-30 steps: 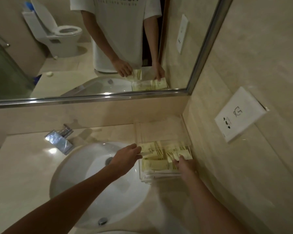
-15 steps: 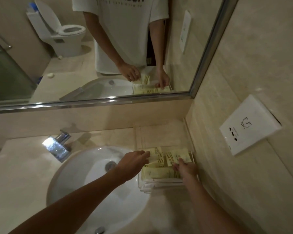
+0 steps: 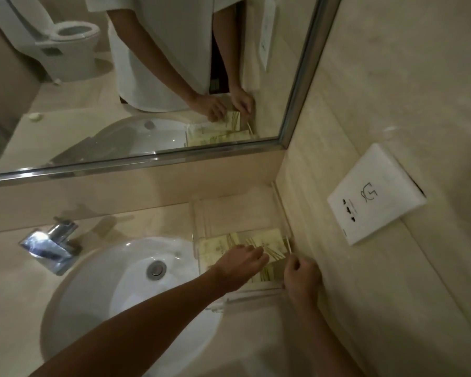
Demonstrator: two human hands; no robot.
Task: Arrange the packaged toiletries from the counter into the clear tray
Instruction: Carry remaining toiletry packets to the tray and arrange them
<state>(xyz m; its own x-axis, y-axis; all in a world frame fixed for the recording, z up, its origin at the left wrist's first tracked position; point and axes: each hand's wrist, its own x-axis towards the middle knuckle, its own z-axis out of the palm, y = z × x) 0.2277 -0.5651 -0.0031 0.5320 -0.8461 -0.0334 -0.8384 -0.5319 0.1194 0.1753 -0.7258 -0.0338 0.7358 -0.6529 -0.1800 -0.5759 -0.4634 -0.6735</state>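
A clear tray [image 3: 201,221] stands on the counter in the corner, between the sink and the right wall. Several pale yellow toiletry packets [image 3: 218,247] lie in its near half. My left hand [image 3: 241,263] reaches into the tray, its fingertips pressing down on the packets. My right hand [image 3: 301,273] is at the tray's near right corner, pinching a thin pale stick-like packet [image 3: 288,244] that stands upright against the tray's right wall. The far half of the tray holds nothing.
A white basin [image 3: 114,289] with a chrome tap [image 3: 51,244] lies left of the tray. A mirror [image 3: 147,77] runs along the back wall. A white socket plate [image 3: 375,194] juts from the right wall, close to the tray.
The view has tilted down and moved closer. My left hand has gone further into the tray onto the packets. My right hand has shifted to the right edge and now pinches the thin packet.
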